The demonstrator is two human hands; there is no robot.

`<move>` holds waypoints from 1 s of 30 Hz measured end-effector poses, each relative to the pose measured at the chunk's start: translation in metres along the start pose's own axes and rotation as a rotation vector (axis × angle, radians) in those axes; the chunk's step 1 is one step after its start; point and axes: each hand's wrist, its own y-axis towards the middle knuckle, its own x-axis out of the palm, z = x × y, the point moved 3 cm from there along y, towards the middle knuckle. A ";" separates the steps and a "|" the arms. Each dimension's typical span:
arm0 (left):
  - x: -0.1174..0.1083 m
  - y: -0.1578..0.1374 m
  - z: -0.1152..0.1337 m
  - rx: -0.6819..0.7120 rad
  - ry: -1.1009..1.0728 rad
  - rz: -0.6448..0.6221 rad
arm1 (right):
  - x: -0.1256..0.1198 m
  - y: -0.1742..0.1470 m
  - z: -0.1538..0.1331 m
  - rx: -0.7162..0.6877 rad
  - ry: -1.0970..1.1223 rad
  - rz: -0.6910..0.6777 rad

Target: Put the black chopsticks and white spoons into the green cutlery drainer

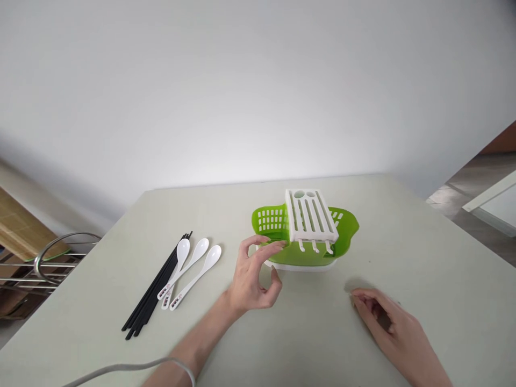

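Observation:
A green cutlery holder (305, 258) with perforated sides stands on the table, its base in a white tray (290, 267). Across its middle sits a white slotted rack (312, 215) with two round holes at the back and hooks along the front. My left hand (256, 274) is at the holder's front left, thumb and fingers apart, fingertips at or near the green rim; whether they touch it I cannot tell. Apart from the holder, to the front right, my right hand (389, 328) rests low over the table with curled fingers and thumb pressed together. Anything inside that pinch is hidden.
Black chopsticks (155, 293) lie in a bundle on the left of the table (306, 328), with three white spoons (197, 277) beside and partly over them. A grey cable (137, 366) crosses my left forearm. Beyond the left edge is a metal wire rack (48, 263); a wall rises behind.

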 end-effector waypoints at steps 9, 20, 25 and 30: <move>0.005 -0.008 0.015 0.031 -0.030 -0.068 | -0.001 0.002 -0.005 -0.013 0.000 -0.010; 0.007 -0.014 -0.006 -0.208 0.037 0.181 | 0.000 0.001 0.001 -0.023 -0.024 -0.053; 0.013 -0.020 -0.030 -0.385 0.010 0.154 | 0.001 0.002 -0.003 -0.056 -0.042 -0.020; 0.019 -0.028 -0.053 -0.628 -0.124 0.125 | 0.002 0.002 -0.003 -0.081 -0.052 -0.030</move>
